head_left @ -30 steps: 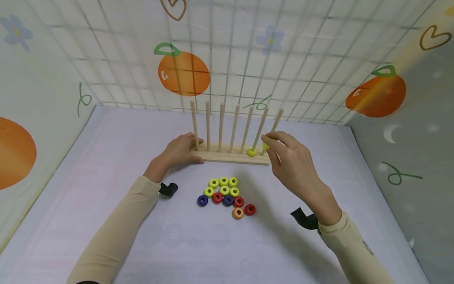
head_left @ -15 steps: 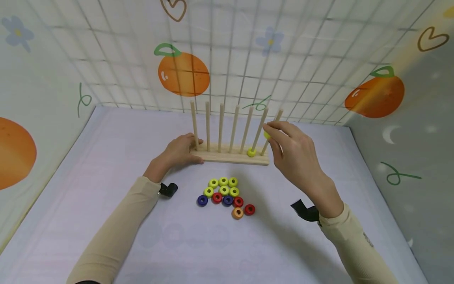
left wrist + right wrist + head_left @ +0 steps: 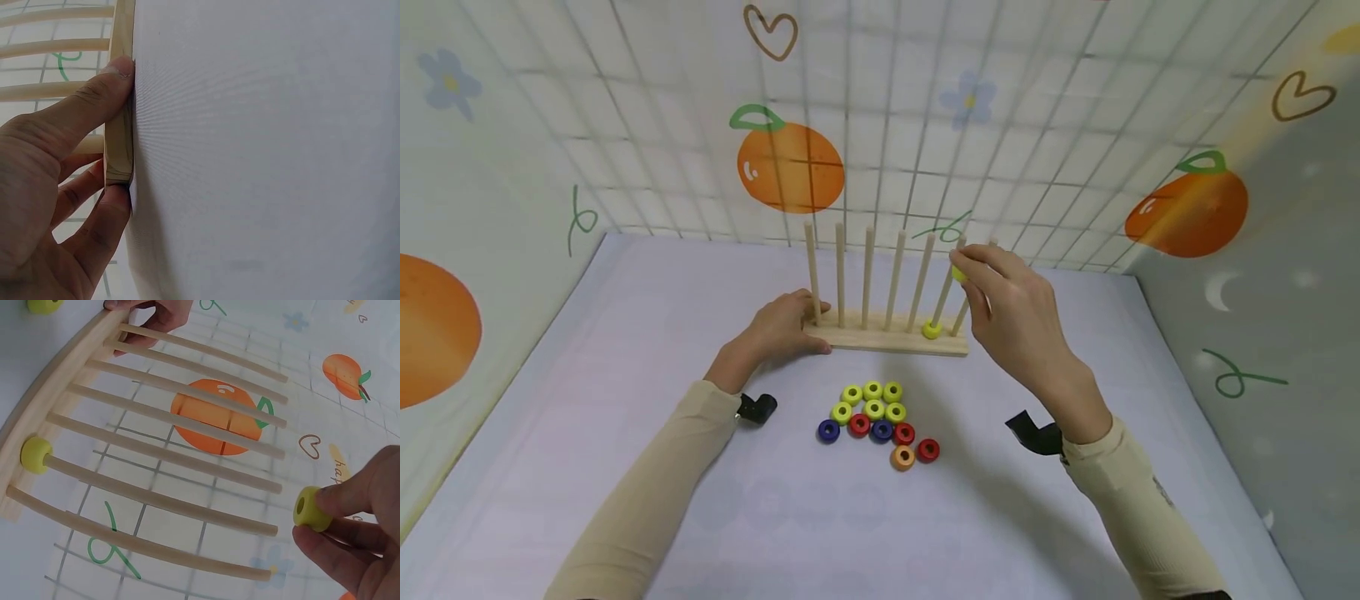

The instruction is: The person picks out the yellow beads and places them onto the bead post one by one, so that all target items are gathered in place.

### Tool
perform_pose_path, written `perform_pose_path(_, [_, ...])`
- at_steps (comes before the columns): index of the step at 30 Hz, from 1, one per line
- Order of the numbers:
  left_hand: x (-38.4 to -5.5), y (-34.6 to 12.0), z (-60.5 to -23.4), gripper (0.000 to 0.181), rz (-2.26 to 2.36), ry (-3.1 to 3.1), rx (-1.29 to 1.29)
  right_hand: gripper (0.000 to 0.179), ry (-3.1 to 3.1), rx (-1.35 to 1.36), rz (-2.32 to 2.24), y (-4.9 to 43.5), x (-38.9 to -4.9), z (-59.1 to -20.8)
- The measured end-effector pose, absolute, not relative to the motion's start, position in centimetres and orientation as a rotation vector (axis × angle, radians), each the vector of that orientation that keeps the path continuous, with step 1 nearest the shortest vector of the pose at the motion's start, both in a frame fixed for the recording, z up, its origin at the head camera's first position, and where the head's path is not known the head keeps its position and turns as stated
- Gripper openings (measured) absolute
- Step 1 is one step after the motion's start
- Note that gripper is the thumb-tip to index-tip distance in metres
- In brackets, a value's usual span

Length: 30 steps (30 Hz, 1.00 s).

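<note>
A wooden peg rack [image 3: 887,340] with a row of upright pegs stands on the table. My left hand [image 3: 784,323] grips its left end, thumb on the front of the base and fingers round the end in the left wrist view. Between right thumb and fingers, my right hand [image 3: 1018,312] pinches a yellow bead [image 3: 312,509]. In the right wrist view that bead is off the pegs, its hole facing them, close to the tip of the second peg from the right [image 3: 269,530]. Another yellow bead [image 3: 932,330] sits at the foot of that peg.
In front of the rack lies a group of loose beads: several yellow [image 3: 873,409], two blue [image 3: 828,431], three red [image 3: 928,451] and one orange [image 3: 903,457]. A patterned cloth wall with printed oranges [image 3: 791,169] rises behind the rack.
My right hand has risen with the yellow bead, from low by the rightmost peg to the peg tops, and shifted slightly left. The left hand keeps its hold. The head view has tilted slightly.
</note>
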State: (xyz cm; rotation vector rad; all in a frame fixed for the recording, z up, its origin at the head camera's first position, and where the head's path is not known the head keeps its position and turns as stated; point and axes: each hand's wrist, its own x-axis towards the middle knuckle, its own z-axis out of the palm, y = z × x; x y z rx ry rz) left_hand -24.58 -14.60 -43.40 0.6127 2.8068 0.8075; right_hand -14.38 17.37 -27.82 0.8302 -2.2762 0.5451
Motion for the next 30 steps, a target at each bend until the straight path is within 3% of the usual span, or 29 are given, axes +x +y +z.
perform_pose_path(30, [-24.7,-14.8,-43.4,0.075,0.79,2.812,0.675,0.035,-2.285,0.755,0.565,17.1,-18.0,-27.5])
